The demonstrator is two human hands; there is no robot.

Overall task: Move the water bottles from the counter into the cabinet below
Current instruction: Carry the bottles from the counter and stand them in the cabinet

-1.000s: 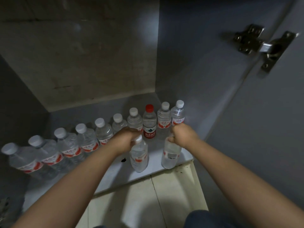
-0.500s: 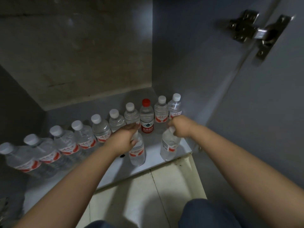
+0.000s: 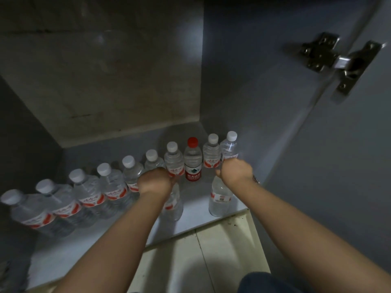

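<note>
Clear plastic, full, heavyish (crushable walls): left hand (image 3: 155, 180) and right hand (image 3: 236, 172) each grip a water bottle (image 3: 220, 199) at the stiff neck.

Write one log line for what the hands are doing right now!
left hand: grips front-left bottle | right hand: grips front-right bottle | both bottles upright on cabinet floor

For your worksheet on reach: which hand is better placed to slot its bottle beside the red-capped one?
Left. The left hand and its bottle sit nearer the red-capped bottle.
</note>
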